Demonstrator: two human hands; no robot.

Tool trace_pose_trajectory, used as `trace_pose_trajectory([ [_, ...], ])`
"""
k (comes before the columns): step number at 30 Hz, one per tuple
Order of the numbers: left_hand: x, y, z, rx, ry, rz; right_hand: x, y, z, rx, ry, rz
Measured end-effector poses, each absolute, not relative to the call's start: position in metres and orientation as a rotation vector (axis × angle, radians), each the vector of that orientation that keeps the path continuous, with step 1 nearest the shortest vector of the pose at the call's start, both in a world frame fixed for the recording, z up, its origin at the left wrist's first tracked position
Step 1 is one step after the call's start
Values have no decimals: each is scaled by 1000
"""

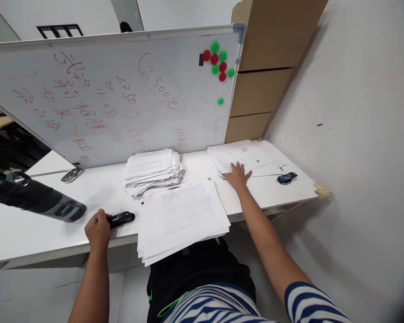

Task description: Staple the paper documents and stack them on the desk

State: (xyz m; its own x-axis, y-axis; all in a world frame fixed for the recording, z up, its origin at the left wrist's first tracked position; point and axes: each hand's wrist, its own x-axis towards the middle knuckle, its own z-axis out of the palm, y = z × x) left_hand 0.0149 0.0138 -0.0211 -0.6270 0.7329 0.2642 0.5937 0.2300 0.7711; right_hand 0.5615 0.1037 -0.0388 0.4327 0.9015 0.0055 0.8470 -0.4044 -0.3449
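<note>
Left hand (97, 229): fist closed around the rear end of a black stapler (122, 219), near the front edge of the white table (106, 188).
Black stapler: front end stuck out of the fist toward the right, just left of the near sheets and apart from them.
Near sheets (188, 213): loose pile between the two hands; lower part overhung the table edge above the lap.
Paper stack (151, 172): thick and uneven, behind the near sheets, beyond the stapler.
Right hand (240, 177): palm down, fingers spread apart, touching the near edge of the right-hand sheets (242, 154); these lay under the fingers and reached back toward the cardboard boxes (261, 92).
Dark object (287, 178): right of the right hand, on the table; could not be identified.
Hidden: the stapler's rear, inside the fist. Could not tell whether the right thumb lay over or under the paper edge.
Cut off: bottle (50, 202) and whiteboard (175, 54), both at the left border.
Hard to read: print on the sheets, too small; red handwriting, faint in places.
</note>
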Motion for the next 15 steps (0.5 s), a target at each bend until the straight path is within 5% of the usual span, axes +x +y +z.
trace_pose_trajectory([
  [15,20,13,-21,1275,2429,1336,555,101,-36,-2191,-1330,208],
])
